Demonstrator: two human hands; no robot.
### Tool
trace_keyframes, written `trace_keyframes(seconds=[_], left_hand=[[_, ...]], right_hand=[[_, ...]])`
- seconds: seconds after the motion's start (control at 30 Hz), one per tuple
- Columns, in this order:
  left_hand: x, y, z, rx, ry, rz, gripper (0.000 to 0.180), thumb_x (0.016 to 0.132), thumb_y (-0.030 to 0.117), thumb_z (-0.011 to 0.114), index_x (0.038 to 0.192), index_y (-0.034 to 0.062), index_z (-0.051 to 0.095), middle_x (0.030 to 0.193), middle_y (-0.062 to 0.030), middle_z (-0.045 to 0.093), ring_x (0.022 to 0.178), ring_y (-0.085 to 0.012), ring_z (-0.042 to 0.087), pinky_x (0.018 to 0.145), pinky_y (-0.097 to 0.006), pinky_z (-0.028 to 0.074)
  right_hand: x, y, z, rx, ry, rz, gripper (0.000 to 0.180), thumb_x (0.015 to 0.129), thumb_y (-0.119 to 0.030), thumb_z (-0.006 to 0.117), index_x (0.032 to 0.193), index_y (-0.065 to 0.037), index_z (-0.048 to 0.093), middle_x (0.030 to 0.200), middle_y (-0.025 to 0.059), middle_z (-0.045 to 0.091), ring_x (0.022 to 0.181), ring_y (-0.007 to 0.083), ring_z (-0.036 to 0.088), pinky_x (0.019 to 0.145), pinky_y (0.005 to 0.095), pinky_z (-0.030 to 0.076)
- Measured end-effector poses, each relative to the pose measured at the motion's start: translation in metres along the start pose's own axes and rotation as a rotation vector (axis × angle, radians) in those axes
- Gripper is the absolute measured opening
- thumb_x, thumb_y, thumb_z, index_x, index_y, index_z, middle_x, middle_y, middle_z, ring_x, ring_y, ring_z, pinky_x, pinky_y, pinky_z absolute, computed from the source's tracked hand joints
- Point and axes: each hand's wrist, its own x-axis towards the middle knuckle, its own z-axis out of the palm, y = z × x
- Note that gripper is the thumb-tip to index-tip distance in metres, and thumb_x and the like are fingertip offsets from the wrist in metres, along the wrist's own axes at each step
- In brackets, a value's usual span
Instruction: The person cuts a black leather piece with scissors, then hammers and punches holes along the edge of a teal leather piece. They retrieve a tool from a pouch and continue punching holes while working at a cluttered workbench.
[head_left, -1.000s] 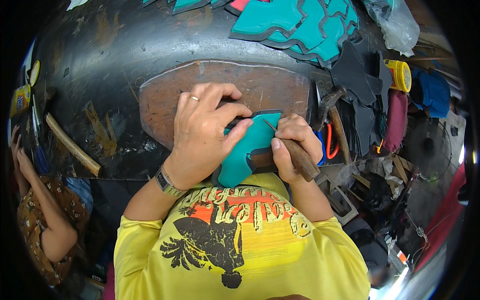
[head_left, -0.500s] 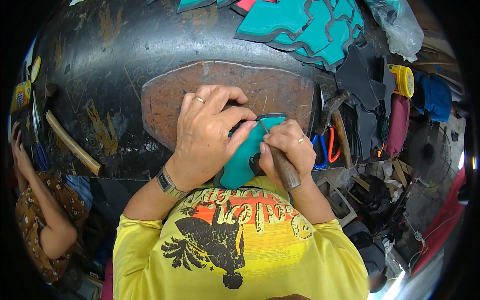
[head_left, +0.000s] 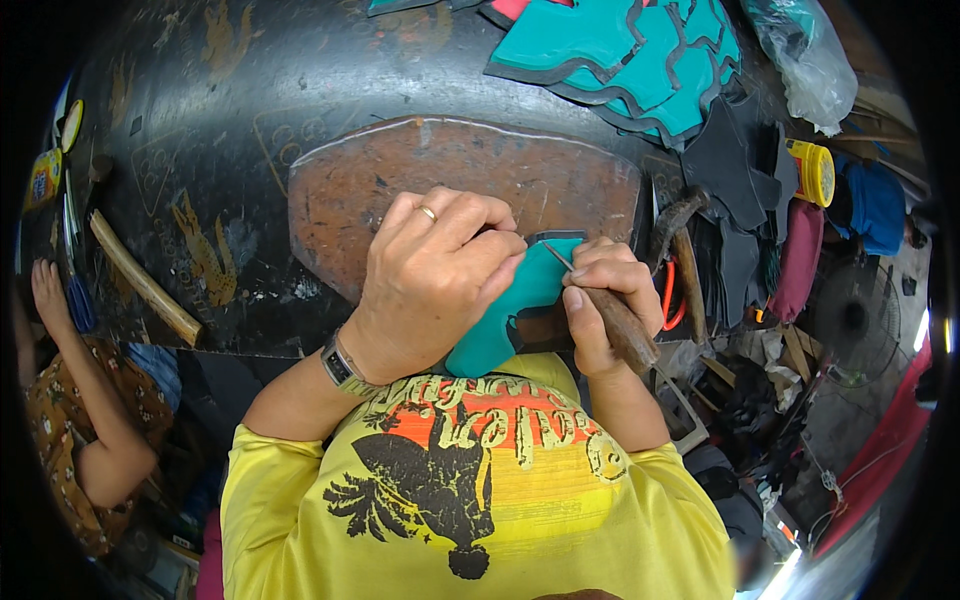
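A teal, dark-edged flat cut piece (head_left: 520, 298) lies at the near edge of the brown board (head_left: 400, 160), its lower part reaching over my shirt. My left hand (head_left: 430, 262) is closed at the piece's upper left edge, thumb and fingertips pinched together there. In my right hand (head_left: 612, 275) is an awl (head_left: 622, 335), its wooden handle wrapped by the fingers. The awl's thin metal tip points up and left, at the dark strip along the piece's top edge. Whether the tip pierces the material I cannot tell.
Several stacked teal pieces (head_left: 575, 45) lie at the far right, beside black pieces (head_left: 725, 165). A hammer (head_left: 685, 255) and orange-handled scissors (head_left: 670, 300) sit right of the board. A curved stick (head_left: 140, 275) lies left. Another person's arm (head_left: 85, 385) rests at the left edge.
Both hands and the teal piece have shifted slightly right. The awl's handle has swung right, its tip more slanted. My right hand now covers the blue scissor handle.
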Motion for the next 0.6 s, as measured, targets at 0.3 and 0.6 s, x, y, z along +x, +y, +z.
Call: trace_keyframes(seconds=[0.3,0.6], left_hand=[[0.0008,0.0,0.0003,-0.025,-0.009,-0.032,0.015,0.076,0.009,0.081,0.087,0.0079,0.071,0.1,-0.0012,0.066,0.091,-0.0214,0.063,0.08,-0.037,0.046],[0.001,-0.0005,0.0,-0.037,-0.014,-0.045,0.014,0.077,0.01,0.08,0.088,0.0079,0.072,0.1,-0.0019,0.065,0.091,-0.0216,0.062,0.08,-0.037,0.046]], right_hand=[[0.0021,-0.0039,0.0014,-0.128,-0.074,-0.007,0.02,0.078,0.005,0.073,0.096,0.002,0.065,0.081,0.0134,0.066,0.071,0.024,0.066,0.067,0.0334,0.052],[0.0035,-0.005,0.0026,-0.169,-0.092,-0.018,0.02,0.076,0.007,0.073,0.094,0.002,0.065,0.08,0.0138,0.066,0.07,0.0241,0.066,0.066,0.0329,0.052]])
